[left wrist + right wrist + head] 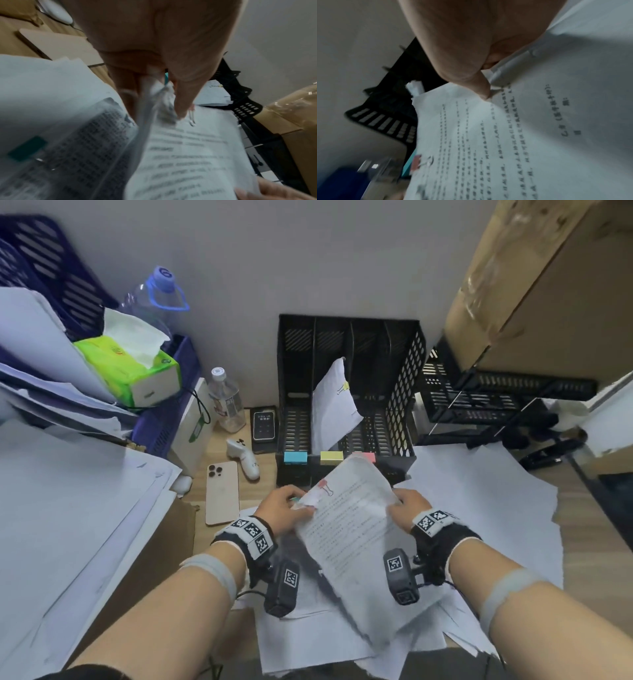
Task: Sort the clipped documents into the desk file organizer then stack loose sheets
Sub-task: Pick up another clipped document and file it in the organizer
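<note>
Both hands hold a printed document (349, 522) with a pink binder clip (324, 487) at its top left corner, lifted above the desk just in front of the black file organizer (404, 392). My left hand (284, 510) pinches the clipped corner, thumb on top (181, 108). My right hand (407, 508) pinches the document's right edge (488, 121) with the thumb (481, 88) on the page. One document with a yellow clip (334, 405) stands in a middle slot. Blue (295, 457), yellow (331, 457) and pink (368, 456) labels mark the slots. A teal-clipped document (27, 148) lies underneath.
Loose sheets (486, 501) cover the desk at right and below my hands. A phone (222, 493), a white controller (245, 458) and a bottle (226, 402) lie left of the organizer. Paper piles (68, 508) sit at left, a cardboard box (548, 285) at upper right.
</note>
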The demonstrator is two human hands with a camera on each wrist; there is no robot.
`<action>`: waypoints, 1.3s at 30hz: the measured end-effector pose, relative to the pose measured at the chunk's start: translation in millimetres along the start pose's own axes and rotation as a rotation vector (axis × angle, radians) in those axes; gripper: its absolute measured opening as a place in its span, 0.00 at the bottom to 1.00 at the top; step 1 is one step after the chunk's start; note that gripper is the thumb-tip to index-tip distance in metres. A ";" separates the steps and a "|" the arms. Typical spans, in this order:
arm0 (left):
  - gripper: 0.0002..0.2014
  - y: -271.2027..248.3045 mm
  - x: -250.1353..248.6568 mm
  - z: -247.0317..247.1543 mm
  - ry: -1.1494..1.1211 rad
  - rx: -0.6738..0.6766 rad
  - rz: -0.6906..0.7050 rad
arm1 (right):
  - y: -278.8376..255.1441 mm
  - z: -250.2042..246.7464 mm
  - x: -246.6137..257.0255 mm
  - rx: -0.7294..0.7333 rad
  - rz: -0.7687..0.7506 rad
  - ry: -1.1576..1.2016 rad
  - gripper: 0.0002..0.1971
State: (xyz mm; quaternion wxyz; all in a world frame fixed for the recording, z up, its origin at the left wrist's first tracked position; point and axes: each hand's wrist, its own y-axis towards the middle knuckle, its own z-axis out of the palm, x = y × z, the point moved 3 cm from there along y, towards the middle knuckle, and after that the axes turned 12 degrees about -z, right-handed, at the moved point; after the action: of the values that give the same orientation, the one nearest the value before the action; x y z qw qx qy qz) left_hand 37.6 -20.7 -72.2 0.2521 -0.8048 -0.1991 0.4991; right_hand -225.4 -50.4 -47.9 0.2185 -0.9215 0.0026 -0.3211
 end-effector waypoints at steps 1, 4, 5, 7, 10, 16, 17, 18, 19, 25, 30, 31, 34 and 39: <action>0.10 -1.6 2.6 1.1 0.011 0.024 -0.029 | -4.7 -2.1 -7.4 -0.009 0.029 0.028 0.09; 0.05 -4.1 7.0 9.3 -0.073 0.094 -0.073 | -16.5 -6.0 -27.9 -0.008 0.128 0.101 0.12; 0.04 -4.5 6.7 12.8 -0.120 0.121 -0.091 | -20.1 -7.5 -32.5 -0.020 0.156 0.125 0.13; 0.04 -4.5 4.0 21.4 -0.190 0.170 -0.111 | -25.0 -10.4 -38.9 -0.056 0.193 0.171 0.14; 0.04 -2.9 -3.9 35.2 -0.243 0.254 -0.117 | -31.8 -19.6 -40.0 -0.121 0.201 0.250 0.12; 0.15 -6.0 -24.3 60.3 -0.249 0.415 -0.064 | -26.8 -58.5 -18.5 -0.303 0.099 0.497 0.14; 0.16 -8.4 -31.3 62.3 -0.298 0.416 -0.052 | -23.4 -68.2 -9.7 -0.329 0.067 0.530 0.16; 0.17 -9.1 -38.6 62.4 -0.357 0.392 -0.040 | -19.6 -78.9 0.8 -0.352 0.015 0.530 0.16; 0.16 -9.6 -47.6 59.7 -0.396 0.344 -0.018 | -17.0 -90.6 13.7 -0.372 -0.042 0.500 0.16; 0.13 -7.4 -117.7 22.2 -0.252 -0.230 0.275 | -17.5 -144.8 98.7 -0.502 -0.359 0.370 0.41; 0.31 -16.3 -158.3 24.2 -0.169 -0.299 0.561 | -27.1 -145.6 160.8 -0.139 -0.428 0.618 0.39; 0.34 -15.1 -163.0 29.1 -0.130 -0.303 0.600 | -26.5 -149.2 167.2 -0.198 -0.408 0.578 0.37; 0.34 -23.5 -171.9 48.0 -0.018 -0.163 0.654 | -19.4 -166.5 170.1 -0.399 -0.354 0.346 0.21; 0.40 2.6 -155.2 48.3 0.076 -0.029 0.473 | -12.5 -187.7 151.0 -0.447 -0.349 0.324 0.17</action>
State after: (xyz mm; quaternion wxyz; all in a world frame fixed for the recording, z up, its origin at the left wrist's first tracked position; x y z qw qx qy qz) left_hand -71.4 -101.5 17.2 0.1239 -0.8507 -0.0027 0.5108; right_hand -218.5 -136.2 177.4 -0.0508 -0.8700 -0.0503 -0.4879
